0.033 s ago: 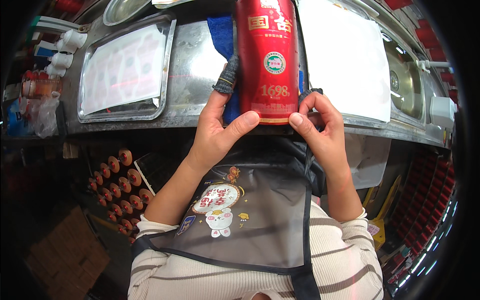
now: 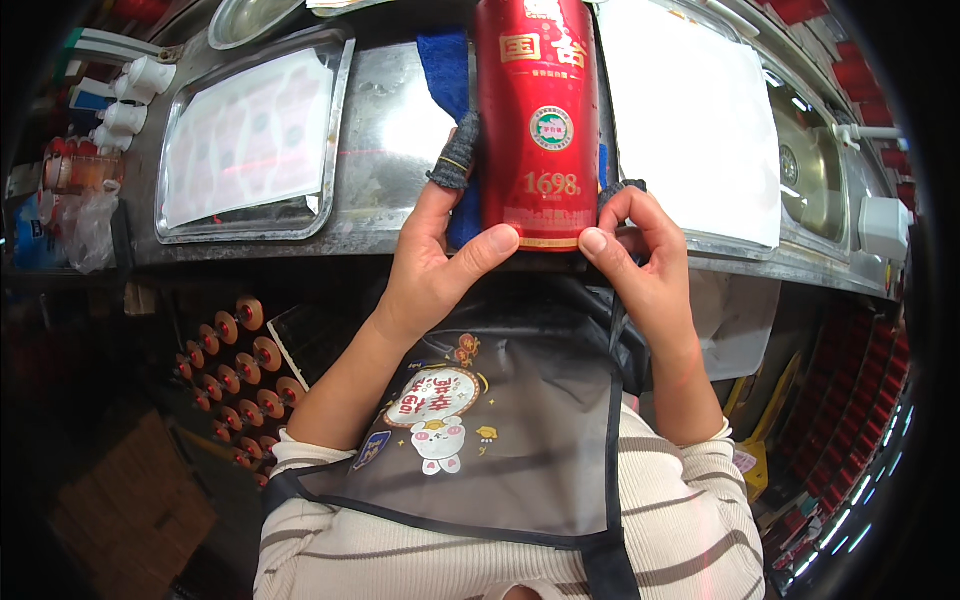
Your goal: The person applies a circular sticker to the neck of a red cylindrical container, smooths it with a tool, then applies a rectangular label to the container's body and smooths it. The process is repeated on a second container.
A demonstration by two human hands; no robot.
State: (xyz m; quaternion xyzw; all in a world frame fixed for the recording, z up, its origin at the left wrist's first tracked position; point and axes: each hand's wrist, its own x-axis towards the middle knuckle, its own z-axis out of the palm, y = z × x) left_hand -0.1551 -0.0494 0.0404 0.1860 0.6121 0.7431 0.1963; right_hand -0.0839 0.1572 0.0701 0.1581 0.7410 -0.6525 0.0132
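Note:
A glossy red bottle (image 2: 537, 90) with gold lettering and a round green-and-white emblem lies in front of me, its base toward my body. My left hand (image 2: 437, 250) grips its left side, thumb pressed on the base edge and a dark grey knitted cover on a finger. On the other side, my right hand (image 2: 645, 255) pinches the base's right corner between thumb and bent fingers. Grey knit also shows at its fingertip. A blue cloth (image 2: 443, 70) lies beside and partly under the bottle. The bottle's far end is cut off by the frame.
On the metal bench, a steel tray (image 2: 335, 150) holds a pale decal sheet (image 2: 250, 140) at left. White sheets (image 2: 690, 130) lie at right, beside a steel basin (image 2: 815, 180). White cups (image 2: 145, 80) and a jar (image 2: 72, 165) stand far left. Racks of red items (image 2: 850, 400) fill the lower right.

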